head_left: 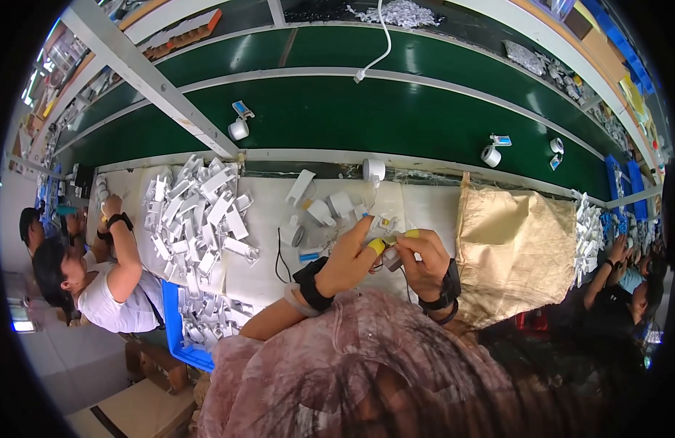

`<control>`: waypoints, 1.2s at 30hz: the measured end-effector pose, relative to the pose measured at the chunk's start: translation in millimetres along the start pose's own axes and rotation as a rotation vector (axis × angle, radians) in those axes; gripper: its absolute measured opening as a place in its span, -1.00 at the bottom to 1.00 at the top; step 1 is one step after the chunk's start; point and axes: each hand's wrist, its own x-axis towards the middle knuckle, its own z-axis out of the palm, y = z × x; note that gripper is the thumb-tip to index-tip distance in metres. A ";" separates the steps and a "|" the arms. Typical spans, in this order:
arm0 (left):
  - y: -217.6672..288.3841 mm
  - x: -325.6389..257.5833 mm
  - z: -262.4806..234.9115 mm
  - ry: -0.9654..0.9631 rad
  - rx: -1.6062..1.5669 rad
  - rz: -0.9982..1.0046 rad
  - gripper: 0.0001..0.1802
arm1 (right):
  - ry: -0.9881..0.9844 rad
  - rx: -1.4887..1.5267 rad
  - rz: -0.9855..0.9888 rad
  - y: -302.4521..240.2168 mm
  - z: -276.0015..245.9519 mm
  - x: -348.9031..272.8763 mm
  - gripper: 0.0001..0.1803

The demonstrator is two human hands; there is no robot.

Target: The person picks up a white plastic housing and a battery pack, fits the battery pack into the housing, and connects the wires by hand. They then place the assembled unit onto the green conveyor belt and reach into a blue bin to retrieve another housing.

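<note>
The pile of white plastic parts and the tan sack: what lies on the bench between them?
In the head view, a few loose white parts and both hands, left hand and right hand.

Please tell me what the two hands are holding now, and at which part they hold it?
Both hands meet on one small grey-and-white part. The right hand pinches it from the right, the left hand from the left with yellow-capped fingers. The exact part cannot be told.

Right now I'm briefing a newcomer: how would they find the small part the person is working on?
Start at the white worktop below the green conveyor belt, between the heap of white plastic parts and the tan sack. The small grey part sits between the left hand and right hand, pinched by yellow-capped fingertips.
</note>
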 end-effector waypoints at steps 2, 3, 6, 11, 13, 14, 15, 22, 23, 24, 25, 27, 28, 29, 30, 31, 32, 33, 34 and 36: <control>2.3 -0.7 0.7 0.006 0.069 0.028 -0.63 | 0.011 0.010 0.031 -2.4 0.3 1.2 -0.75; 4.4 -1.0 1.4 0.012 0.140 0.057 -0.62 | 0.015 -0.013 -0.001 -2.8 0.4 2.7 -0.75; 8.6 -2.6 3.8 0.003 0.123 0.134 -0.64 | 0.035 -0.029 -0.031 -2.6 3.5 3.6 -0.74; 3.9 -4.8 3.5 0.000 0.127 0.127 -0.62 | 0.045 -0.031 -0.032 0.2 6.5 1.7 -0.73; 6.0 -5.4 4.1 0.001 0.139 0.120 -0.61 | 0.048 -0.040 -0.034 -1.3 6.1 2.3 -0.73; 7.2 -5.3 4.9 0.010 0.170 0.169 -0.60 | 0.049 -0.040 -0.034 -1.2 6.2 2.1 -0.73; 7.8 -5.2 5.1 0.019 0.200 0.218 -0.60 | 0.050 -0.043 -0.032 -1.0 6.3 1.6 -0.73; 12.4 -7.3 3.4 -0.014 0.185 0.179 -0.54 | 0.055 -0.034 -0.017 -1.0 7.1 0.6 -0.73; 12.7 -6.8 3.6 -0.003 0.226 0.269 -0.53 | 0.053 -0.032 -0.017 -0.4 7.5 0.5 -0.73; 12.5 -6.6 3.7 0.007 0.268 0.358 -0.52 | 0.040 -0.021 -0.013 0.6 7.6 0.5 -0.73; 11.8 -6.2 3.6 0.007 0.266 0.357 -0.52 | 0.029 -0.014 -0.009 1.1 6.9 0.8 -0.73; 9.8 -5.5 3.4 -0.002 0.323 0.301 -0.51 | 0.018 -0.019 -0.015 3.1 5.0 1.0 -0.73; 9.5 -5.8 3.6 0.000 0.323 0.299 -0.51 | 0.006 -0.021 -0.022 4.4 4.6 0.7 -0.72; 9.4 -6.1 4.1 0.008 0.348 0.319 -0.52 | 0.003 -0.020 -0.021 5.3 4.2 0.5 -0.72; 9.2 -6.4 4.5 0.016 0.373 0.338 -0.53 | 0.003 -0.017 -0.025 6.2 3.8 0.3 -0.72; 8.4 -6.4 4.7 0.019 0.372 0.337 -0.53 | 0.002 -0.015 -0.031 6.8 3.6 0.4 -0.72; 7.1 -6.5 4.9 0.013 0.364 0.321 -0.53 | 0.000 -0.014 -0.030 7.1 3.6 0.5 -0.72; 5.9 -6.5 5.1 0.007 0.356 0.306 -0.54 | -0.001 -0.010 -0.030 7.3 3.5 0.6 -0.72; 4.4 -6.9 5.1 0.010 0.356 0.304 -0.54 | -0.003 -0.005 -0.030 7.5 3.8 0.6 -0.73; 1.8 -7.7 5.1 0.021 0.363 0.298 -0.52 | -0.012 -0.005 -0.030 7.4 3.9 1.4 -0.73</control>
